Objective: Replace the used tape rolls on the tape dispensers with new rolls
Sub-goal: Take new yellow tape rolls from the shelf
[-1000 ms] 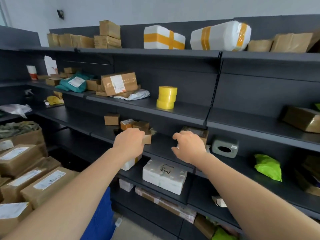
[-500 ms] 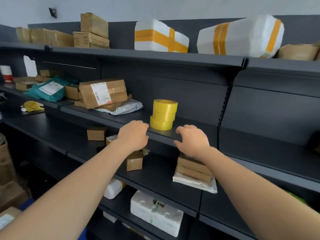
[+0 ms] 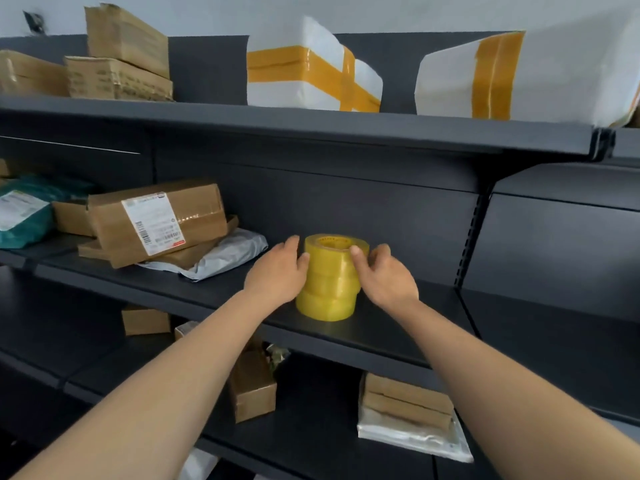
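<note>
On the middle shelf the situation has changed in the last half second; my two hands, which were lying on the front edge of this shelf, have now come up on both sides of the stack of yellow tape rolls. The left hand has its fingers almost straight and only its thumb touches the left side of the stack, so it holds nothing. The right hand has its fingers half curled against the top roll; I cannot tell if they already hold it. I judge that this is the fetching of new rolls; no dispenser is in view, so the replacing itself is not yet started.

As for the containers: the same shelf carries a labelled cardboard box lying tilted over a grey mailer bag; the top shelf carries white parcels bound with orange tape; all are sealed, so their contents are hidden.
</note>
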`<state>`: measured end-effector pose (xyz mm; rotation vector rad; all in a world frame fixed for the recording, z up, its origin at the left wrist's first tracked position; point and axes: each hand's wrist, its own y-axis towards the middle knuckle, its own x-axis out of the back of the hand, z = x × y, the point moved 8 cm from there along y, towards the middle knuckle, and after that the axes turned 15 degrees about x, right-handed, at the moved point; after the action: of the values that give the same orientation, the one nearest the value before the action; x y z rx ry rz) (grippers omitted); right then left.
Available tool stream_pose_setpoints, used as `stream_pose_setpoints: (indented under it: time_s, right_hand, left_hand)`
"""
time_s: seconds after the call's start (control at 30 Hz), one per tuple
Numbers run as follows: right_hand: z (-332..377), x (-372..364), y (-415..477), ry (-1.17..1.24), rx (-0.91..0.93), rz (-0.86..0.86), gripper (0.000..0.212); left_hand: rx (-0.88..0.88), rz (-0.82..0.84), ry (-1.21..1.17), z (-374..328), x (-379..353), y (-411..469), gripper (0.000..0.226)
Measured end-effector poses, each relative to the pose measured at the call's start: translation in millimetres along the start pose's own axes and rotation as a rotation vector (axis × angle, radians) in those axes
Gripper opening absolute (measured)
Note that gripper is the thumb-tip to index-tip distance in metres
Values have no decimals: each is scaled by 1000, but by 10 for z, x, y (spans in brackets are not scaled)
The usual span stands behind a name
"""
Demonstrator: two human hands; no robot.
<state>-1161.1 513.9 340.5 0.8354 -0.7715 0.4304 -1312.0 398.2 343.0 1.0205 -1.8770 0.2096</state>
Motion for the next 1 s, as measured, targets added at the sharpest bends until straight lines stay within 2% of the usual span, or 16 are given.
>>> stream_pose_setpoints:
  time_s: [0.13,0.2,0.27,0.37,0.5,0.67,0.83,0.9,1.0]
  right_hand:
    - [-158,-333,120,444,-302,126,93]
    - [-209,-471,138,593,-402,186,95]
    - [-232,-541,167,692,-447,212,90]
    - [-249,-587,212,792,-479,209,79]
    - [-295,-618,262,779,-462,211,71]
    - [-306,-590,311,798,-395,186,63]
    - [-241,-518,319,874,-204,128,46]
    - [-227,-528,282,929,-138,134,42]
    - [-223,-541,252,932,-52,163,53]
  left_hand:
    - [302,323,-376,156,-289,246,82]
    - [436,499,-579,158,-439,238,87]
    - [480,609,-680,115,-516,220,88]
    - [513,666,-706,70,-554,271,90]
    - [563,660,-713,72,-617,377,81]
    - [516,603,-782,99,-613,447,73]
    - [286,500,-948,44,-528,470,32]
    - [186,492,-967,49,-523,434,32]
    - [77,488,-905,74,-547,378,47]
